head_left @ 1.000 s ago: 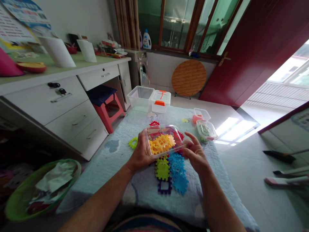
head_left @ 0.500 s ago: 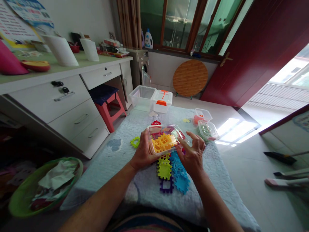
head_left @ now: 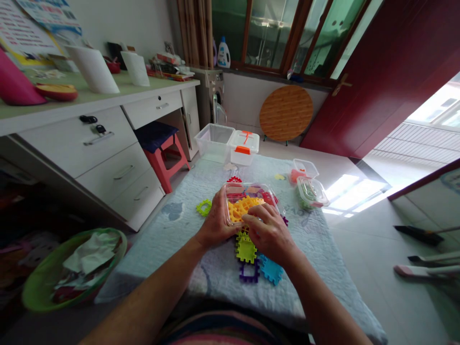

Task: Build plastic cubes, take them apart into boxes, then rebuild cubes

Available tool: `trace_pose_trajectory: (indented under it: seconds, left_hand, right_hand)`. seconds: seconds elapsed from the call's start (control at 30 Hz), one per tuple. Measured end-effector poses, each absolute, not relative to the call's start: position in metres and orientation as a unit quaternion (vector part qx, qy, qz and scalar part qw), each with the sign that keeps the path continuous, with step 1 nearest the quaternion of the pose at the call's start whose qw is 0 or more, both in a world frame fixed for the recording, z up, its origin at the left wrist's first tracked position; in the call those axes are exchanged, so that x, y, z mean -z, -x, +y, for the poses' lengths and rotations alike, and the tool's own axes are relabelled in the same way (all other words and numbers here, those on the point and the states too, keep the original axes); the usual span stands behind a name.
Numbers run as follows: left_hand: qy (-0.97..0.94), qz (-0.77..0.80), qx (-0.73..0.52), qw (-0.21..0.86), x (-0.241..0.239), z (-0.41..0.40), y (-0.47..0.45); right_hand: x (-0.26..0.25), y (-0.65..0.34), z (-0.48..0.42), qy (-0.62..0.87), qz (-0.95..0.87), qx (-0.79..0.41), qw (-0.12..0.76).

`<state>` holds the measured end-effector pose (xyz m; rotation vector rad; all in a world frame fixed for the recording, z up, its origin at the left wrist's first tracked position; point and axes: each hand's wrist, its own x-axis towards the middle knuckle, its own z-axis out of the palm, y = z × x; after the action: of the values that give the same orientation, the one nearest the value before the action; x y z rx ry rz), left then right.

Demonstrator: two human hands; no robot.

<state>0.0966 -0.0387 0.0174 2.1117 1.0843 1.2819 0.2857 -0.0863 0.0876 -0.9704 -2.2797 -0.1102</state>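
Note:
My left hand (head_left: 214,221) grips the left side of a clear plastic box (head_left: 270,188), thumb along its near edge. Inside the box lie yellow interlocking toy blocks (head_left: 240,208). My right hand (head_left: 270,231) has its fingers curled over the box's near right edge and closed against it. Whether a lid is on cannot be made out. Below the box, on the cloth, are a yellow-green block (head_left: 246,249), a purple square frame block (head_left: 249,272) and a blue block (head_left: 271,269), partly hidden by my right hand. A green block (head_left: 204,207) lies left of the box, a red block (head_left: 234,179) beyond it.
A pale blue cloth (head_left: 172,249) covers the low table. Along its far side stand an open clear bin (head_left: 212,143) and a lidded box with orange clips (head_left: 245,147). Two small clear containers (head_left: 312,192) (head_left: 305,167) sit far right. A green basket (head_left: 36,287) stands at left.
My right hand has moved left and in over the box's near edge, and its spread fingers have curled closed. My left hand keeps its hold on the box.

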Motion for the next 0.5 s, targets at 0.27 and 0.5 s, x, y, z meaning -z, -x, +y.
trace_pose_trajectory:
  seconds: [0.27, 0.5]
  left_hand:
    - [-0.735, 0.494, -0.422, 0.193, -0.049, -0.051, -0.082]
    - [-0.580, 0.531, -0.399, 0.472, -0.065, -0.055, -0.066]
  right_hand:
    - [-0.083, -0.294, -0.084, 0.407, -0.845, -0.040, 0.344]
    - [-0.069, -0.343, -0.066, 0.627, -0.634, -0.025, 0.452]
